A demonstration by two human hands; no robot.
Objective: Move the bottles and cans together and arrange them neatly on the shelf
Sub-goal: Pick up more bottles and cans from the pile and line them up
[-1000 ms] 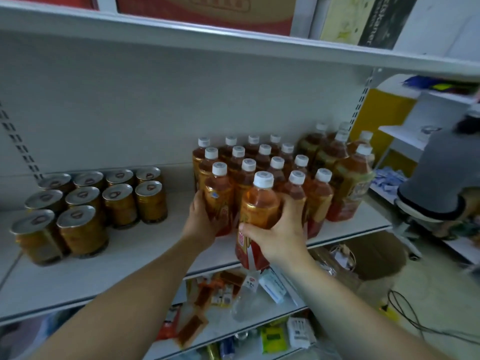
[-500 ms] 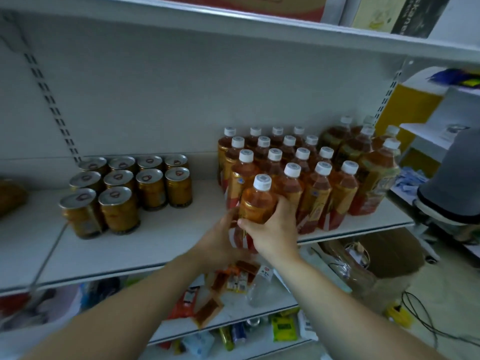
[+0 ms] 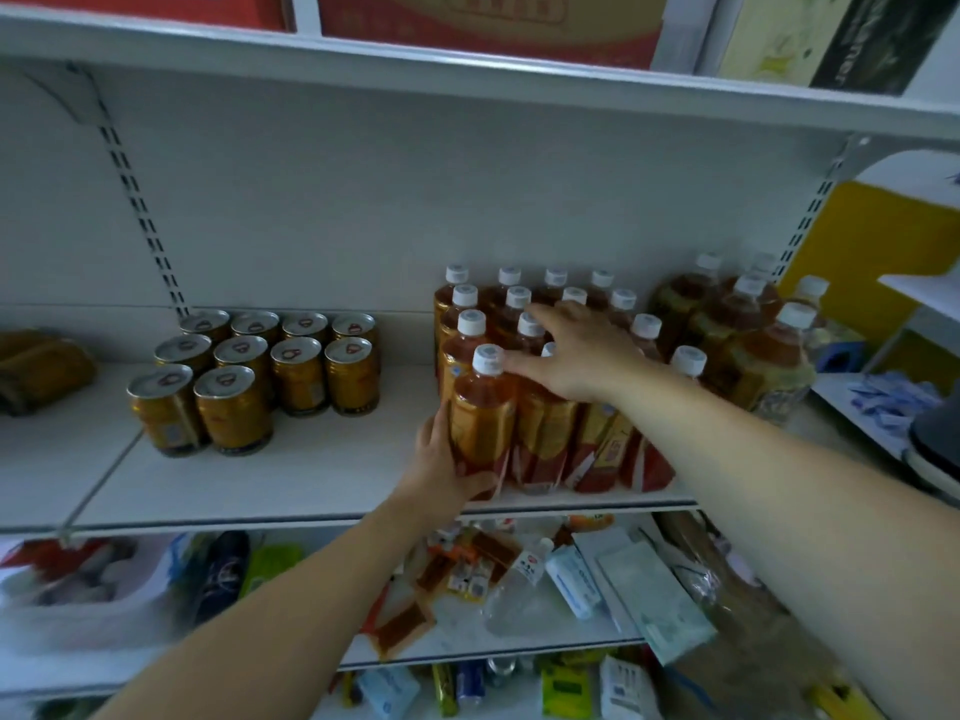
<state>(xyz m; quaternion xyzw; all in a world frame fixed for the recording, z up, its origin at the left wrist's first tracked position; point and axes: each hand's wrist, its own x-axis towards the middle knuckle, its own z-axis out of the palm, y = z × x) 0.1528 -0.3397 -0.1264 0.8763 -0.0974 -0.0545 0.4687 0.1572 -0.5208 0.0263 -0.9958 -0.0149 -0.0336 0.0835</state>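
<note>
Several small amber tea bottles (image 3: 540,387) with white caps stand packed in rows on the white shelf (image 3: 291,480), right of centre. My left hand (image 3: 441,470) grips the base of the front-left bottle (image 3: 480,418), thumb curled round its lower front. My right hand (image 3: 571,350) hovers over the caps of the middle rows with fingers spread and straight, holding nothing. A block of several gold cans (image 3: 254,376) with silver lids stands to the left, a gap apart from the bottles. Several larger tea bottles (image 3: 753,350) stand at the shelf's right end.
A brown packet (image 3: 41,366) lies at the shelf's far left. Cardboard boxes (image 3: 488,23) sit on the shelf above. The lower shelf holds sachets, packets and a lying clear bottle (image 3: 519,584). A person (image 3: 935,439) is at the right edge.
My right hand let go of the front bottle and rose over the bottle caps. The bottle now stands on the shelf at the group's front left, with my left hand still on it.
</note>
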